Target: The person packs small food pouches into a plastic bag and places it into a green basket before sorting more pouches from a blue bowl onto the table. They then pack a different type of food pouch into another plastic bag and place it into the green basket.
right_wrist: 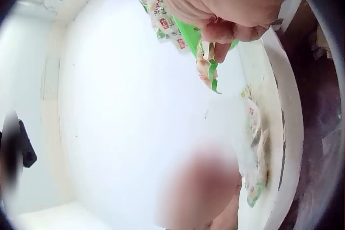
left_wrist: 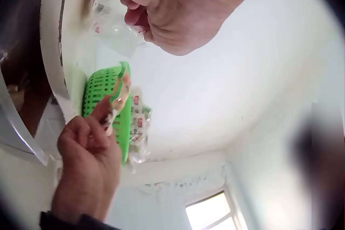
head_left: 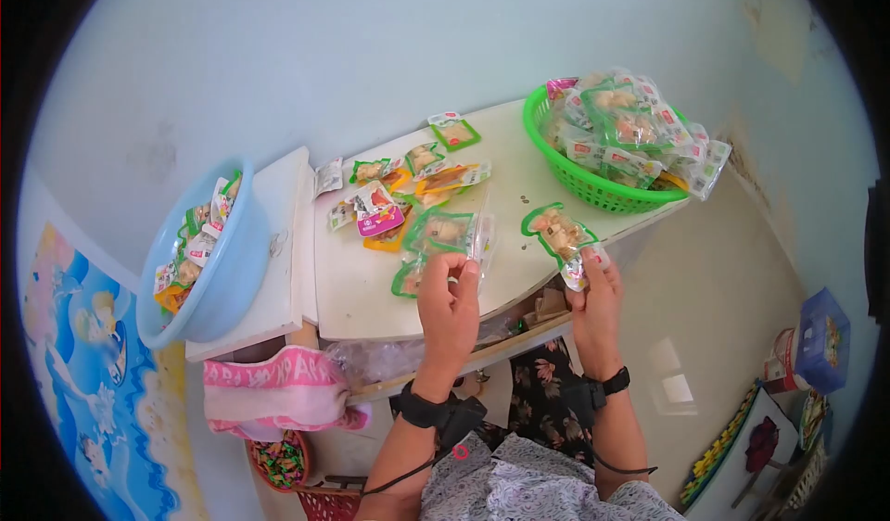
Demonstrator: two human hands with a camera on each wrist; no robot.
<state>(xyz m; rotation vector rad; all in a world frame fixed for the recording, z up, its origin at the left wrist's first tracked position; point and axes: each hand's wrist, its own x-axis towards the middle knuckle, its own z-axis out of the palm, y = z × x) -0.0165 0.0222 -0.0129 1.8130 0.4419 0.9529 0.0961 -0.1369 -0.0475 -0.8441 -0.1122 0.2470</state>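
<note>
My right hand [head_left: 596,312] pinches the lower end of a green-edged snack packet [head_left: 559,234], with pale pieces showing through its window. The packet is held up over the table's front edge. With thumb and fingertips, my left hand [head_left: 449,312] grips the edge of a clear plastic bag [head_left: 479,240]. Green-bordered packets [head_left: 443,231] show through or beneath that bag on the white table [head_left: 371,303]. In the left wrist view the bag [left_wrist: 119,41] hangs from the left fingers. Behind the left hand lies a loose pile of snack packets, among them a pink-and-white packet [head_left: 378,210].
A green basket [head_left: 593,185] heaped with bagged packets stands at the table's back right. On the left, a blue basin [head_left: 227,266] holds more packets. Below the tabletop is an open drawer [head_left: 501,345], with a pink towel [head_left: 278,391] hanging at its left.
</note>
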